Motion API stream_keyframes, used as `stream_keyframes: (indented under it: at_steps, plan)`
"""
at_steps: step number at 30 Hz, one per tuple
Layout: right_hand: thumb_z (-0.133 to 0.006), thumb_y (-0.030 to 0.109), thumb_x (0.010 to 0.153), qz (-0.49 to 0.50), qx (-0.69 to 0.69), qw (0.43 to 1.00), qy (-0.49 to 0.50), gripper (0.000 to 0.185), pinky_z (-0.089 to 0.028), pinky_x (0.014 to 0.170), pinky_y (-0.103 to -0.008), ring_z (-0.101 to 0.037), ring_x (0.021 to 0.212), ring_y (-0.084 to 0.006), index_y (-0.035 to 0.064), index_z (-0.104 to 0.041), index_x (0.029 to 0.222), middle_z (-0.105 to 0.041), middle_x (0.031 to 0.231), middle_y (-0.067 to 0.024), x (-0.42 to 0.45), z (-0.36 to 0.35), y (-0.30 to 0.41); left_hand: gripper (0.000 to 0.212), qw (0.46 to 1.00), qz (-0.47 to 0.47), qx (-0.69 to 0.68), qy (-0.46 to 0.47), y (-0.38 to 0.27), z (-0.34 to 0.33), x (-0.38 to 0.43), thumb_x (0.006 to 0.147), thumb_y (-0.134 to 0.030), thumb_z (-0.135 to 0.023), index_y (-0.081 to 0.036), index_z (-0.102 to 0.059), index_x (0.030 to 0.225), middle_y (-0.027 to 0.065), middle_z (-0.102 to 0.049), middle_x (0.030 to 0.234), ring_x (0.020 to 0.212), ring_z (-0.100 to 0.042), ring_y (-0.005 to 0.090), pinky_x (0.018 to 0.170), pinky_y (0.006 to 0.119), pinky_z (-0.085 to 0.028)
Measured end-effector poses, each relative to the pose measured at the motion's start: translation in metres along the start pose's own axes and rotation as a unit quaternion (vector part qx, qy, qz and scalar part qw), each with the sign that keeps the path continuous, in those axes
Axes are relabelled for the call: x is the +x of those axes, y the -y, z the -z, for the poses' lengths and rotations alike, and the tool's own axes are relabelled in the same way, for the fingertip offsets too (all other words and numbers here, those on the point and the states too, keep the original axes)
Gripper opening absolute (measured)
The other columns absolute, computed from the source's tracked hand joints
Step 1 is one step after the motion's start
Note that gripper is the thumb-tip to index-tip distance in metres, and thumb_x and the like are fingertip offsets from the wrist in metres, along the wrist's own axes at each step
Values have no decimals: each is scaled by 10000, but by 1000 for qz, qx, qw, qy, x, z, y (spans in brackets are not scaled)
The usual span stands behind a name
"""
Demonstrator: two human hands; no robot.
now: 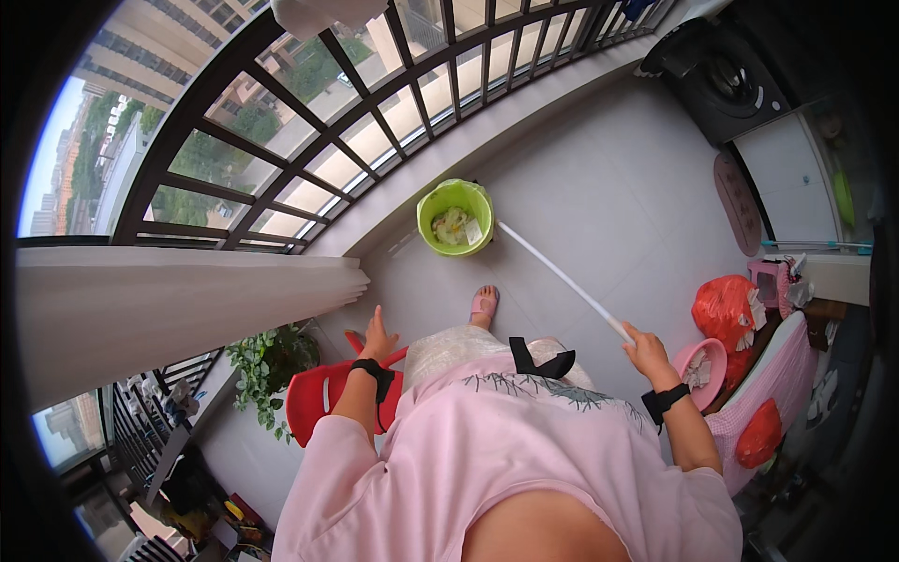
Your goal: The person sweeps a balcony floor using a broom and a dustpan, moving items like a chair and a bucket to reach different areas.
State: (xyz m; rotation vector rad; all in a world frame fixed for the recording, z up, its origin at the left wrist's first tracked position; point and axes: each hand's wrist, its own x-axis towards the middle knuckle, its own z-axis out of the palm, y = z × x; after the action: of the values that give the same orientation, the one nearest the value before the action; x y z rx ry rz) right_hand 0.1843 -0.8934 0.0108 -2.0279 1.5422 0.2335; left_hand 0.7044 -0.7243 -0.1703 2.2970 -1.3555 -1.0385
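Note:
My right hand [647, 355] is closed around the near end of a long white pole [562, 276]. The pole slants forward and left, and its far end reaches the floor beside a lime-green bin [426, 223]; what is fixed to that end is hidden or too small to tell. Inside the bin lie crumpled pale waste [451, 225] and a bit of paper. My left hand [380, 338] holds nothing, its fingers apart, above the edge of a red plastic chair [309, 404]. One foot in a pink slipper [484, 302] stands on the tiled floor below the bin.
Barred windows [337, 140] and a low ledge run along the front. Left are a curtain [189, 302] and a leafy potted plant [263, 365]. A black washing machine [730, 84] stands far right. Nearer right are a red plastic bag [723, 309] and a pink basin [718, 383].

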Motion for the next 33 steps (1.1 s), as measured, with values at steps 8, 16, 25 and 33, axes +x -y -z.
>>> stream_keyframes:
  at_steps: [8,16,25,33]
  plan:
    - [-574,111,681,55,-44,995,69,421,-423,598,-399,-523,662,-352,94,-469,1089,-553,708,-186,40,44,13,855,998,67,14,-7,-13,-1,6,607,-117,-637,-71,-91,1264,215,-357,1132,1037,-361,366,873,401,-307]
    - [-569,117,678,185,-79,974,107,433,-428,548,-408,-533,619,-336,110,-438,1090,-553,664,-159,81,29,16,851,993,113,-16,-27,-31,-24,-25,608,-122,-641,-45,-99,1258,223,-371,1115,1036,-369,352,881,377,-306]
    - [-546,124,702,256,-92,949,160,399,-414,585,-406,-531,667,-321,116,-453,1089,-558,709,-150,123,11,63,828,987,144,-29,-68,-57,-26,-48,612,-122,-647,-15,-127,1246,222,-384,1098,1024,-378,347,883,368,-306]
    - [-546,150,711,284,-96,949,100,376,-423,555,-392,-526,633,-305,144,-453,1075,-548,686,-126,123,77,64,828,976,191,-79,-71,-55,-34,-63,623,-144,-642,-28,-117,1253,218,-354,1133,1059,-339,350,897,410,-272]
